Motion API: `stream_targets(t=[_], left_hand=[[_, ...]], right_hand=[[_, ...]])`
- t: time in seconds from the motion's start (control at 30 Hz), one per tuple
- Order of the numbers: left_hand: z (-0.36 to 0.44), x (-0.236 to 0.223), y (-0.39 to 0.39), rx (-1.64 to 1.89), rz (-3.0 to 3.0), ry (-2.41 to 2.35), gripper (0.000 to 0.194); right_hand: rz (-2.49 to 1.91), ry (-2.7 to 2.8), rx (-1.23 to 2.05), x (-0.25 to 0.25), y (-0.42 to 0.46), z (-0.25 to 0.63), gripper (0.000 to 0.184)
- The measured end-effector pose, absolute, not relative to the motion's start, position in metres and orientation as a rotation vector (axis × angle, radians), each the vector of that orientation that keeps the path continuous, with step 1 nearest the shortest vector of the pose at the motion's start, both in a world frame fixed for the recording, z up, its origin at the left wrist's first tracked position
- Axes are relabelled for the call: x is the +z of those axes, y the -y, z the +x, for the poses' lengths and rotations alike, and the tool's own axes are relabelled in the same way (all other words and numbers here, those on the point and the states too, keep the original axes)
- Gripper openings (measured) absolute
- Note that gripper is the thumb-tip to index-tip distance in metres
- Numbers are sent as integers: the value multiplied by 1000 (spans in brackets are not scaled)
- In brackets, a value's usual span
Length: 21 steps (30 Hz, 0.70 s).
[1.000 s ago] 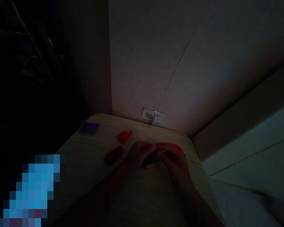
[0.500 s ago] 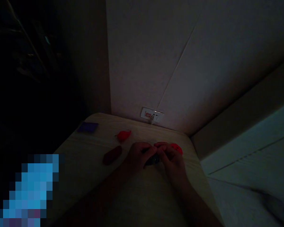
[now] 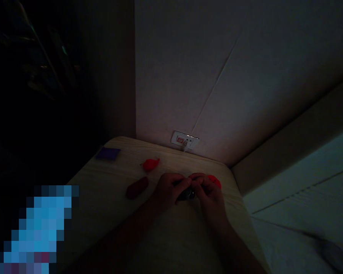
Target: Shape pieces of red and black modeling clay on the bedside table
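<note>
My left hand (image 3: pixel 171 188) and my right hand (image 3: pixel 207 190) meet over the wooden tabletop, fingers closed and thumbs near each other. Between them is a small dark, shiny object (image 3: pixel 184 195), partly covered by my fingers; its kind is too dim to tell. Behind my right hand lies a bright red round object (image 3: pixel 215 181), mostly hidden. To the left of my left hand rests a dark red oblong object (image 3: pixel 137 187). Farther back is a small bright red bundle (image 3: pixel 150 164) with pointed ends.
A flat purple packet (image 3: pixel 108 153) lies at the table's (image 3: pixel 165 243) far left corner. On the wall behind is a socket plate (image 3: pixel 185 140) with a plug in it. A pale panelled surface (image 3: pixel 303 198) stands to the right. A blurred-out blue patch covers the lower left.
The view has shifted slightly, so everything sits a little farther right. My hands keep nearly the same pose around the dark object.
</note>
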State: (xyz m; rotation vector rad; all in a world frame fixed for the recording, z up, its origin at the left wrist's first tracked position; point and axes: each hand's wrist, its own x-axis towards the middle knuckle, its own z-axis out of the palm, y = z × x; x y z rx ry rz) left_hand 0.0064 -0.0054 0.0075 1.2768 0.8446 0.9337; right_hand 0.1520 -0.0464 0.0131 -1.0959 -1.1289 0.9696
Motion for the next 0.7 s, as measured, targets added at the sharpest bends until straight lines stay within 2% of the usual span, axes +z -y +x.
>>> stream_targets(t=[0.2, 0.4, 0.7], left_hand=[[7, 12, 3, 909, 1110, -882, 40], [7, 13, 1, 956, 977, -901, 41], [5, 14, 1, 951, 1105, -882, 41]], right_hand=[[-1022, 1082, 1019, 7, 47, 156, 12], [-920, 1124, 1028, 8, 45, 162, 23], [-1003, 979, 1081, 9, 47, 158, 14]])
